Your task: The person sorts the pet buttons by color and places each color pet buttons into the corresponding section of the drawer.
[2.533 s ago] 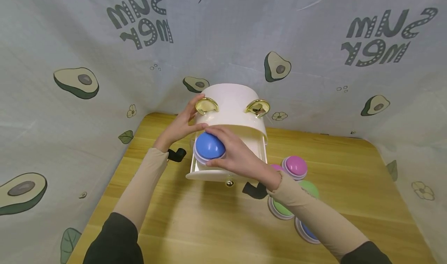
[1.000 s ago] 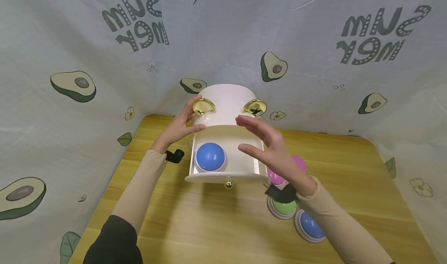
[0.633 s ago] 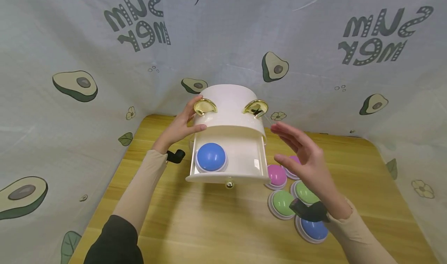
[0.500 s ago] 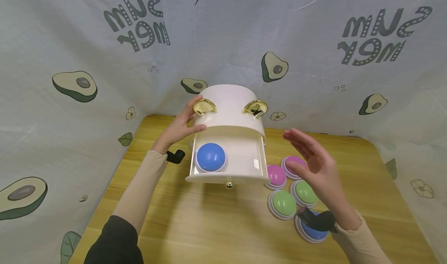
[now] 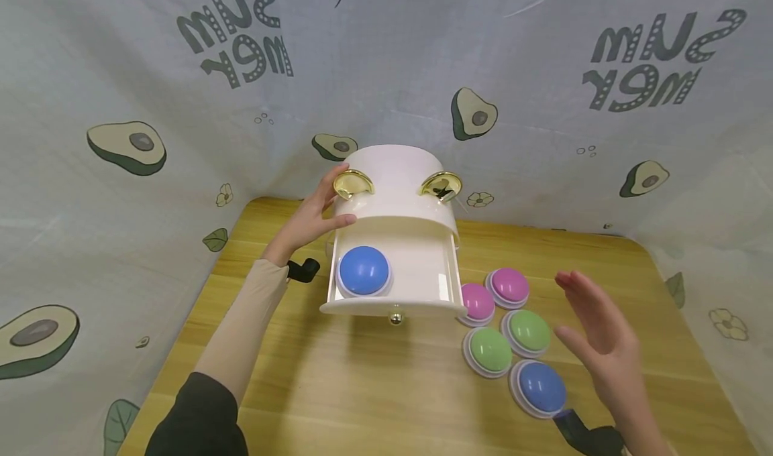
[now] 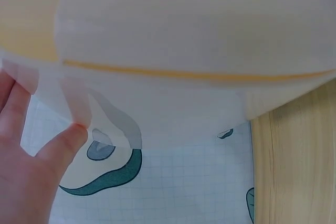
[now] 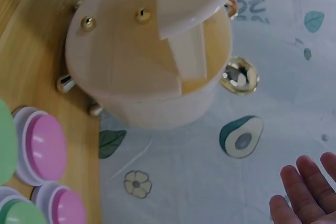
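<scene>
A white rounded drawer box (image 5: 398, 174) with two gold ears stands at the back of the table. Its upper drawer (image 5: 419, 261) is pulled out, and a blue dome button (image 5: 364, 271) sits in that drawer's front left corner. My left hand (image 5: 311, 218) rests on the box's left side, thumb and fingers spread; in the left wrist view its thumb (image 6: 65, 140) touches the white wall. My right hand (image 5: 610, 355) hovers over the table's right part, fingers apart and holding nothing. Left of it lie a green button (image 5: 529, 330) and a blue button (image 5: 542, 387).
Two pink buttons (image 5: 509, 286) and another green button (image 5: 490, 350) lie on the wooden table (image 5: 374, 389), right of the drawer. A printed avocado curtain (image 5: 386, 60) hangs close behind the box and along both sides. A gold knob (image 5: 395, 318) juts from the drawer front.
My right hand set the blue button down in the drawer, let go of it, then moved right and toward me, past the loose buttons. My left hand stayed on the box.
</scene>
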A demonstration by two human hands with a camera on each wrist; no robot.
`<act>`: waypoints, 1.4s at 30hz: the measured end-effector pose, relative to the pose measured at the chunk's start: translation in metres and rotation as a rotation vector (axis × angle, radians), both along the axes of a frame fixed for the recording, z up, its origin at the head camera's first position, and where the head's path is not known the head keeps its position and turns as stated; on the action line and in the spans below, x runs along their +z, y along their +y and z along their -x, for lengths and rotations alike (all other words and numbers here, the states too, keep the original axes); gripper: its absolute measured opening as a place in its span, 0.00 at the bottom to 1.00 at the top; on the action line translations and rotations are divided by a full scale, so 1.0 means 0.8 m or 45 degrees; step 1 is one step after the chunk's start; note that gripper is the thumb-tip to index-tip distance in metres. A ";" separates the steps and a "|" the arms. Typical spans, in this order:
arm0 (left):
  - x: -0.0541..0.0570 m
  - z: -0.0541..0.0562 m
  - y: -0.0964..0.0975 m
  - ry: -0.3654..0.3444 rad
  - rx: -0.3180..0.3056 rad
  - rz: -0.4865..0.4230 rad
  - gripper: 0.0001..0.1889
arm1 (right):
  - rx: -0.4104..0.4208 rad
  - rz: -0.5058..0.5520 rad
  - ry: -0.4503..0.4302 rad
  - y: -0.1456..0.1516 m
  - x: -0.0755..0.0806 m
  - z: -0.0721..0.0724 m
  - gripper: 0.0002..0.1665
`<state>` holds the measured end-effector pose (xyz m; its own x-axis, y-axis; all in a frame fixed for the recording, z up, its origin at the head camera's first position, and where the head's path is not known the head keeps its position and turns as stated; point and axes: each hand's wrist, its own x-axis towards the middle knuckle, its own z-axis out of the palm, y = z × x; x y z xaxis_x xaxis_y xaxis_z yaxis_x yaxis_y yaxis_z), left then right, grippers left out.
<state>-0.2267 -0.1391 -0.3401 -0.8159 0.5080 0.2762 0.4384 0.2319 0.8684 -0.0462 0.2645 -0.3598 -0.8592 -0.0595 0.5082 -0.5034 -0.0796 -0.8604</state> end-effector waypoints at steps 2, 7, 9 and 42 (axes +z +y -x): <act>0.000 0.000 0.000 0.007 -0.004 -0.003 0.44 | -0.052 -0.018 -0.064 0.008 -0.008 -0.009 0.40; 0.001 0.000 -0.001 0.022 -0.011 -0.011 0.43 | -0.079 0.038 -0.085 0.025 -0.035 -0.023 0.40; 0.000 0.001 -0.002 0.027 -0.012 -0.012 0.43 | -0.084 0.076 -0.089 0.031 -0.047 -0.027 0.40; -0.005 0.004 0.000 0.024 0.002 -0.010 0.44 | -0.627 -0.623 -0.602 0.038 -0.204 -0.090 0.55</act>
